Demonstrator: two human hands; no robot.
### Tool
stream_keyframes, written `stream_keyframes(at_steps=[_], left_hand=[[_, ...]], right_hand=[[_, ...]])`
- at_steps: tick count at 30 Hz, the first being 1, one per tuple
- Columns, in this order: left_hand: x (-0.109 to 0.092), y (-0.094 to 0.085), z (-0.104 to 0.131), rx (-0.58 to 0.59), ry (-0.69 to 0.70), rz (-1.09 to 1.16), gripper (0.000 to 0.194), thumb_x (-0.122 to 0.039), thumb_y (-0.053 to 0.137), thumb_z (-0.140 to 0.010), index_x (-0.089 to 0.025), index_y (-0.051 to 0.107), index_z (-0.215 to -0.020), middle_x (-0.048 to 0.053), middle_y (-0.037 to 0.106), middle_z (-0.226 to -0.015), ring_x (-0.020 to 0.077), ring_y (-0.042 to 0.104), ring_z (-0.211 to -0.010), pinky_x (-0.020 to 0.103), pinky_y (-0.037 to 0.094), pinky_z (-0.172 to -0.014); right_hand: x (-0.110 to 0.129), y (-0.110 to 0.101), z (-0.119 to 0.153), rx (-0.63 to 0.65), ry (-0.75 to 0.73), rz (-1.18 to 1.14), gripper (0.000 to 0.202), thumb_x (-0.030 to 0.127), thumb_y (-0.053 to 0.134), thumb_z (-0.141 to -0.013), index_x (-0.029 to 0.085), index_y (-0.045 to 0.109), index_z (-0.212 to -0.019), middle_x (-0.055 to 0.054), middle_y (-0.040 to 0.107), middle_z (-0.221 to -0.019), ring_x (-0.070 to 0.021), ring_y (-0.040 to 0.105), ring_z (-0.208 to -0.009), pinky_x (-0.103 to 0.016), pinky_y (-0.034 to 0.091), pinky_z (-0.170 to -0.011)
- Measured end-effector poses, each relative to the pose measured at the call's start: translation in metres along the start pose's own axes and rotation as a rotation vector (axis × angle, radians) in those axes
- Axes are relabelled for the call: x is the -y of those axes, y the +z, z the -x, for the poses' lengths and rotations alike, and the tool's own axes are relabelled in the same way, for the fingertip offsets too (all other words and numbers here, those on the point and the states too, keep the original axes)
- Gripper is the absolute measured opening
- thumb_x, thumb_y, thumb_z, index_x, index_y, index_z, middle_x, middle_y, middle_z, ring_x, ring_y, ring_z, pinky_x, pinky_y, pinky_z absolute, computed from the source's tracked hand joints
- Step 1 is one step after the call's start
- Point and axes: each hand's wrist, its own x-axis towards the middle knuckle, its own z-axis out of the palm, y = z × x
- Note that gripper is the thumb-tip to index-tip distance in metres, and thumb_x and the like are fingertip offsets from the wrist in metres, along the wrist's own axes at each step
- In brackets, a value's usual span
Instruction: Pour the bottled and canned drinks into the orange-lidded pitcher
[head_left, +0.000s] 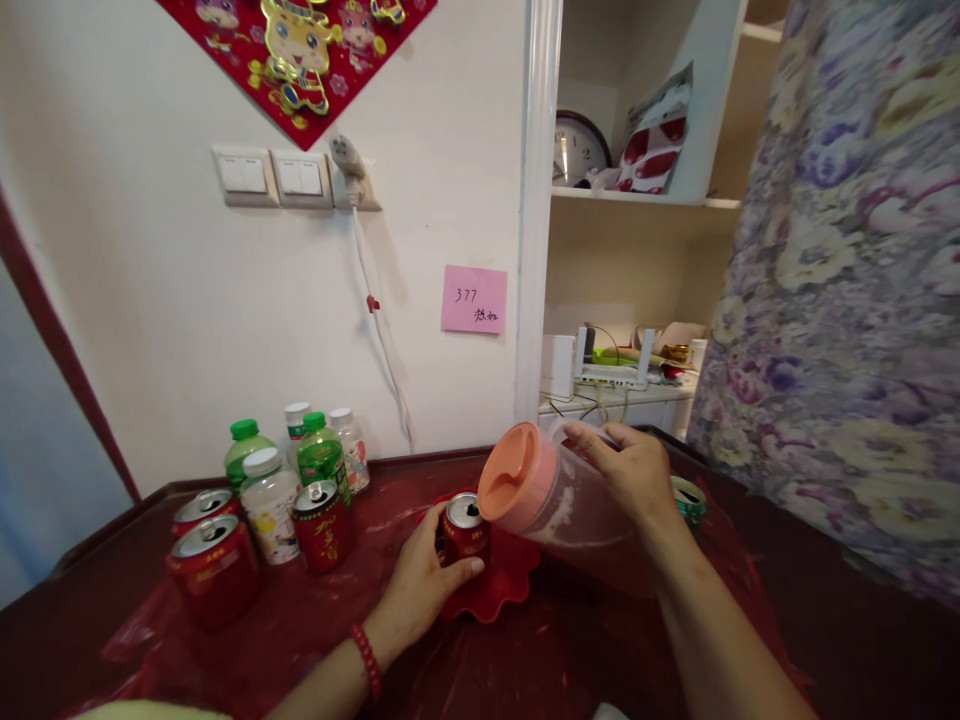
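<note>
My left hand [426, 575] is wrapped round a red can [466, 535], which stands upright over a red wavy-edged plate [510, 590]. My right hand [630, 475] grips the handle of a clear plastic pitcher [592, 530] with an orange lid [517, 478]. The pitcher is tilted to the left, its lid close to the opened top of the can. Brownish liquid and some foam show inside it. Whether liquid is passing from lid to can is too small to tell.
Several opened red cans [214, 570] and several bottles, one a green-capped bottle [322, 455], stand at the left. A green can [688, 500] is behind my right wrist. A wall [435, 390] borders the table's [585, 670] back; a floral curtain [832, 400] hangs right.
</note>
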Motion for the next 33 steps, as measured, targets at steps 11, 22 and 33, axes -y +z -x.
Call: stream_keyframes(at_steps=[11, 22, 33], left_hand=[[0.0007, -0.0005, 0.0004, 0.002, -0.008, -0.025, 0.074, -0.027, 0.083, -0.066, -0.019, 0.054, -0.134, 0.017, 0.063, -0.144, 0.0353, 0.058, -0.135, 0.052, 0.041, -0.118], [0.0022, -0.0008, 0.0, -0.001, -0.013, -0.016, 0.074, -0.026, 0.083, -0.066, -0.019, 0.055, -0.134, 0.017, 0.064, -0.143, 0.0356, 0.059, -0.133, 0.052, 0.042, -0.116], [0.0029, -0.0006, 0.0006, -0.01, -0.014, -0.009, 0.074, -0.027, 0.085, -0.065, -0.02, 0.055, -0.133, 0.017, 0.064, -0.143, 0.0361, 0.059, -0.133, 0.053, 0.042, -0.116]], right_hand=[[0.0018, -0.0006, -0.0007, 0.015, 0.023, 0.011, 0.066, 0.089, 0.06, -0.065, 0.024, 0.049, -0.053, 0.005, 0.031, -0.057, -0.0155, 0.034, -0.06, -0.031, 0.025, -0.058], [0.0033, -0.0011, -0.0013, 0.014, 0.03, 0.031, 0.066, 0.089, 0.059, -0.065, 0.025, 0.05, -0.054, 0.005, 0.031, -0.057, -0.0158, 0.034, -0.06, -0.031, 0.025, -0.058], [0.0032, -0.0021, -0.0005, 0.013, 0.035, 0.03, 0.067, 0.09, 0.059, -0.063, 0.025, 0.047, -0.052, 0.005, 0.03, -0.057, -0.0155, 0.034, -0.06, -0.031, 0.025, -0.058]])
